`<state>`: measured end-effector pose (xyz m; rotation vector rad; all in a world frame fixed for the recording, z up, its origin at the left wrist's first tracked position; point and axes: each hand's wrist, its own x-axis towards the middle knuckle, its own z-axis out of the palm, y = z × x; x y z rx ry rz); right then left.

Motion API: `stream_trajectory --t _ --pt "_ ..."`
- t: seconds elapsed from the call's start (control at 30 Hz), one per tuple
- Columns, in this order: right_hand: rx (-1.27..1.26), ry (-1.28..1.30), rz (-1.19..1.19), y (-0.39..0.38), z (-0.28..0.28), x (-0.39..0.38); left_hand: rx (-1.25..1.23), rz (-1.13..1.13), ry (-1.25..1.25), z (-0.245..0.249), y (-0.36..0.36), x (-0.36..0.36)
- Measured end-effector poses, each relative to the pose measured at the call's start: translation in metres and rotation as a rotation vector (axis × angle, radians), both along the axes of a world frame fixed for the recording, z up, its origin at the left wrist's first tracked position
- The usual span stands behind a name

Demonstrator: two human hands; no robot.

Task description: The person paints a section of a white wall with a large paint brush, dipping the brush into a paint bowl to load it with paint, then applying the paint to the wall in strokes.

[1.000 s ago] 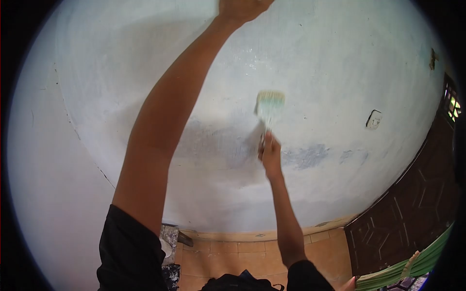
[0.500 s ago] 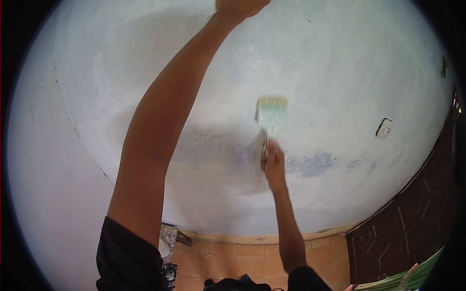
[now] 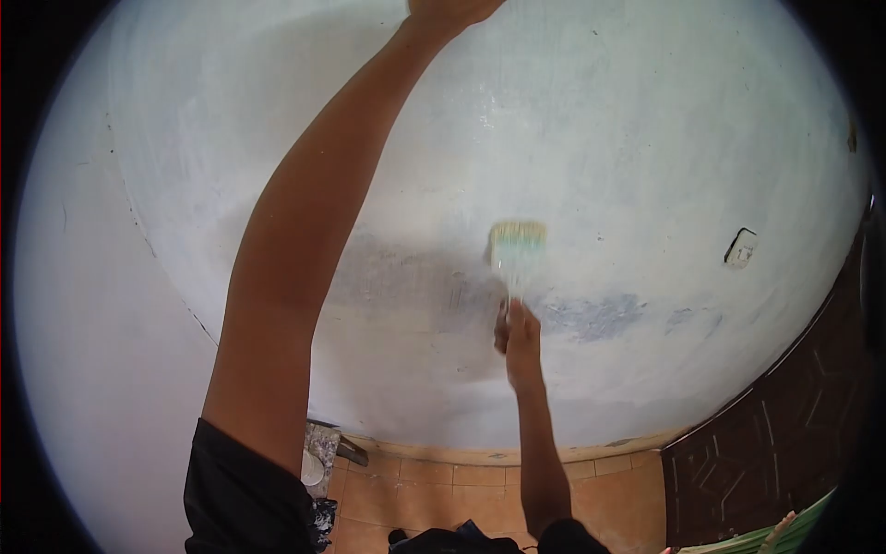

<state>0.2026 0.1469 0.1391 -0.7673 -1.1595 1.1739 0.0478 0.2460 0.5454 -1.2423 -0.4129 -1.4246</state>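
My right hand is closed around the handle of a wide paintbrush. Its pale bristles point up and lie against the whitish wall, with a light green tint near their base. My left arm reaches up across the view, and my left hand is at the top edge, close to the wall. The frame cuts off its fingers, so what they do is hidden. Around the brush the wall shows wet, shiny streaks above and a bluish-grey patch to the right.
A wall socket or switch sits on the right part of the wall. Below right is a dark panelled door, with green fabric near it. A paint-spotted stand with a white round item is at lower left, on orange floor tiles.
The paintbrush and my right hand have moved down the wall a short way. My left hand stays at the top edge, nearly in the same place.
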Motion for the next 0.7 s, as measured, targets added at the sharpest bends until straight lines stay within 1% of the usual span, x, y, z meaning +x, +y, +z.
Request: stream_trajectory --t 0.1,0.13,0.2,0.27,0.37,0.4,0.47,0.5,0.57,0.67,0.7 --pt "-0.052 0.031 -0.061 -0.022 -0.018 -0.001 -0.016 0.005 -0.008 0.0 -0.001 0.0" --pt "0.021 0.003 -0.102 -0.019 -0.005 0.0 0.006 0.009 -0.012 0.002 0.0 -0.001" --pt "0.146 -0.051 -0.19 -0.008 0.038 0.001 0.029 0.012 -0.017 0.001 0.004 0.0" --pt "0.225 -0.09 -0.175 0.006 0.074 0.004 0.037 0.009 0.0 0.001 0.005 -0.002" --pt "0.238 -0.101 -0.157 0.032 0.052 0.006 0.036 -0.007 0.017 0.0 0.003 -0.002" --pt "0.205 -0.118 -0.196 0.038 0.024 0.005 0.035 -0.012 0.022 0.001 0.002 -0.002" --pt "0.085 -0.07 -0.158 0.017 -0.009 -0.001 0.047 -0.015 0.02 0.001 0.0 -0.001" --pt "0.071 -0.067 -0.143 0.011 -0.012 0.0 0.049 -0.017 0.019 0.0 0.0 -0.001" --pt "0.042 -0.051 -0.118 -0.005 -0.006 0.001 0.075 -0.004 0.013 0.0 0.003 -0.002" --pt "0.241 -0.085 -0.182 0.013 0.042 0.002 0.111 -0.002 0.025 0.002 0.008 -0.003" --pt "0.244 -0.091 -0.182 0.021 0.051 0.003 0.124 -0.002 0.026 0.002 0.009 -0.002"
